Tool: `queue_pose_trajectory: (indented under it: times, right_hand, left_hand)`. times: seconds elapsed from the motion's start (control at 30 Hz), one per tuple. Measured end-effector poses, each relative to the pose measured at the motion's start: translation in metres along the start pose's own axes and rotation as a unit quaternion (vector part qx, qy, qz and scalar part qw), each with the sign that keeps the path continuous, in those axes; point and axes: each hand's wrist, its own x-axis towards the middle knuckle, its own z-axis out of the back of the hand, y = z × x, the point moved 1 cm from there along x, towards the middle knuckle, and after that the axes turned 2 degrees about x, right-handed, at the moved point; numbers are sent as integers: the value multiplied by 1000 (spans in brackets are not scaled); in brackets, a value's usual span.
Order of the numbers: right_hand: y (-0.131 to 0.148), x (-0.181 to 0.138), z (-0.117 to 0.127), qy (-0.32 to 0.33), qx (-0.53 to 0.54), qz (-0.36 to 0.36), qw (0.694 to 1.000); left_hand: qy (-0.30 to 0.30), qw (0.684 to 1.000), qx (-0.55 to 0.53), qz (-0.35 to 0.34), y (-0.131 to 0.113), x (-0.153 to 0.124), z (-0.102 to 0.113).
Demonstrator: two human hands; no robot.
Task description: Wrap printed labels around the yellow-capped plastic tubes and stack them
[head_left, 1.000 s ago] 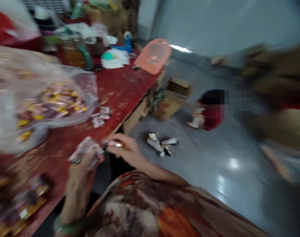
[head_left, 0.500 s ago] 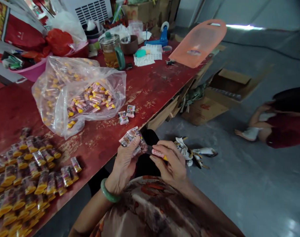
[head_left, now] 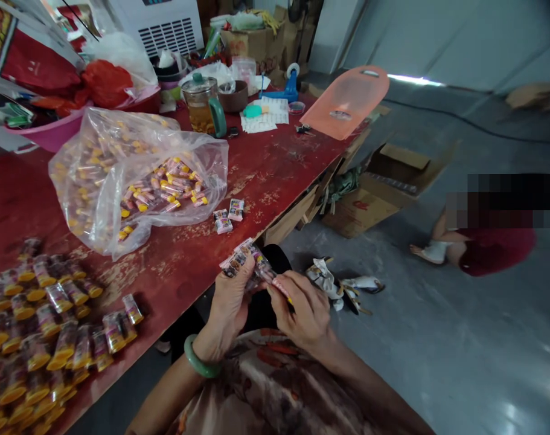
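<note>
My left hand (head_left: 229,302), wearing a green bangle (head_left: 201,357), is closed around small printed packets (head_left: 233,264) and a clear printed tube (head_left: 262,267). Between the fingers of my right hand (head_left: 305,309) is a pink stick with a yellow end (head_left: 282,286). Its far end meets the tube's near end; my fingers hide how far inside it goes. Both hands are above my lap, just off the table edge. Two more printed packets (head_left: 229,215) lie on the red table (head_left: 275,175).
A clear plastic bag (head_left: 98,199) of pink-and-yellow pieces lies on the table. Many clear tubes with yellow bases (head_left: 52,326) crowd the left. Farther back are a glass teapot (head_left: 201,103), a tape dispenser (head_left: 289,87) and an orange plastic board (head_left: 345,103). A person (head_left: 496,248) is at right.
My right hand has brought the pink stick up against the clear tube, closing the gap between them. The whole view has shifted slightly with my head.
</note>
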Motion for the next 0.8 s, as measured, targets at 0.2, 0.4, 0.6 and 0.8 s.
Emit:
queue_pose_trajectory:
  times: [0.2, 0.4, 0.6, 0.8]
  right_hand:
    - [-1, 2, -2, -10, 132, -171, 976]
    - [-4, -5, -11, -34, 50, -67, 996]
    - [-13, -3, -28, -63, -68, -16, 996]
    - [10, -6, 4, -18, 131, -101, 986]
  left_hand:
    - [-4, 999, 43, -22, 6, 4, 1]
    - [-92, 991, 97, -26, 3, 4, -4]
    - [-59, 991, 115, 36, -3, 18, -4]
    - [4, 997, 67, 27, 2, -3, 5]
